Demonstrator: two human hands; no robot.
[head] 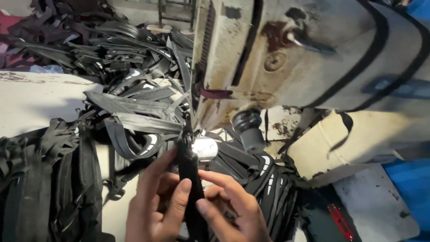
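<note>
In the head view, both hands are pinching a narrow black strap point(190, 179) and feeding its far end under the needle area of an old, stained sewing machine point(286, 54). The left hand point(154, 210) is closing thumb and fingers point(179, 197) on the strap's left edge; the right hand point(233, 210) is pressing its fingers point(215, 179) against the right edge, so both are gripping the strap. The strap is lying lengthwise between the hands, running up to the shiny metal foot point(205, 148) just beside it.

To do this well, the strap should probably be kept flat and straight in line with the foot, with even tension from both sides and fingertips kept short of the needle.

Both hands are coming in from the lower edge, palms turned inward toward each other, wrists low over the surface point(36, 103). Heaps of black straps point(134, 112) are lying all around, left and behind.
</note>
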